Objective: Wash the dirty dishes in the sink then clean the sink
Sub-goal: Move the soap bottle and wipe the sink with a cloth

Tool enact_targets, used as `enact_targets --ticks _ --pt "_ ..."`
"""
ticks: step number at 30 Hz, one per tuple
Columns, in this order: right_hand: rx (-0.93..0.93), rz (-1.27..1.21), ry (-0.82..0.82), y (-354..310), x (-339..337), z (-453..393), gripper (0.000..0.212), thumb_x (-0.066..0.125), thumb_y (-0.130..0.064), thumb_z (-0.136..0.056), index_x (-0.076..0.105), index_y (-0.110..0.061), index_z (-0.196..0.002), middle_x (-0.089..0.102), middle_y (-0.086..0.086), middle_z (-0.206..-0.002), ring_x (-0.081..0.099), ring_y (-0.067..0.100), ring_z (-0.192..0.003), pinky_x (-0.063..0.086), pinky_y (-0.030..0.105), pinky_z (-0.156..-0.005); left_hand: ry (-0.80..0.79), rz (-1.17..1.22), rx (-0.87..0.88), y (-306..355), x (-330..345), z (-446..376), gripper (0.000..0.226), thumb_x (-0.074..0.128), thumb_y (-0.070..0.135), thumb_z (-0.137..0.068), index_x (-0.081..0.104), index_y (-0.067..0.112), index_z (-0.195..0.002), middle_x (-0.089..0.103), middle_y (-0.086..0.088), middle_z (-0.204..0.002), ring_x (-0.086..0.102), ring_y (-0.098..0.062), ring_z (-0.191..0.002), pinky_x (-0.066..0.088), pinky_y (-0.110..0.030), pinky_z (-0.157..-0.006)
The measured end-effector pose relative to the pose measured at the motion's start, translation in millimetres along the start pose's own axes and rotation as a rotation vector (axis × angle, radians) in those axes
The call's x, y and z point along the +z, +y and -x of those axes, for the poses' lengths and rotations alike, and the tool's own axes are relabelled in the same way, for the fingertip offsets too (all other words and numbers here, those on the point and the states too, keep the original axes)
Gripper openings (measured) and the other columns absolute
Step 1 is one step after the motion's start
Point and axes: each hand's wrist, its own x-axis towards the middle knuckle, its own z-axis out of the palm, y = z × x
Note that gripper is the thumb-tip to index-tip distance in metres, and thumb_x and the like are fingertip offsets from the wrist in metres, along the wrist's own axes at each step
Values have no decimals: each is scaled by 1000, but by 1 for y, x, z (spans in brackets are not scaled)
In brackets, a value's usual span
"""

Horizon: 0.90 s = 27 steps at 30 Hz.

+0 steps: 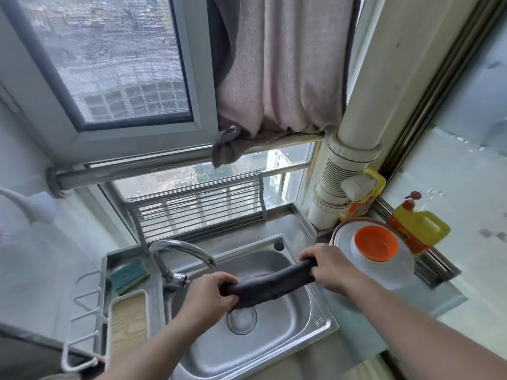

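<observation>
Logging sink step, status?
Left hand and right hand grip dark cloth by its ends, over sink. Bowls stacked on counter. Nothing blocking.

Two bare forearms are seen, entering from the near edge. No sleeves are worn within view on either arm. The left hand (211, 293) and right hand (327, 266) are ungloved. Neither wrist carries a watch or band; no rings can be made out.
</observation>
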Motion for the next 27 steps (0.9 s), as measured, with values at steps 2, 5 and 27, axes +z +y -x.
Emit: enact_targets --ticks 2,5,27 --pt "-29 104 8 4 -4 0 22 70 -16 -89 82 -30 -102 64 -4 -109 62 18 -104 52 32 -97 41 -223 136 -3 0 -2 20 80 31 -86 80 37 -105 68 22 -94 62 -2 -90 42 -16 -81" --pt "-50 -126 -55 13 -22 0 1 82 -25 -86 82 -26 -87 67 -7 -105 65 13 -99 53 31 -93 -21 -191 239 -5 -5 -4 11 81 39 -88 81 35 -99 54 20 -103 55 -1 -93 42 -20 -89" --pt "233 -1257 -137 -30 73 -39 29 61 -48 -103 74 -24 -112 79 5 -110 78 19 -95 62 37 -78 -181 1338 -510 99 36 -44 51 45 44 -110 66 5 -136 73 -10 -123 68 -28 -111 49 -43 -111"
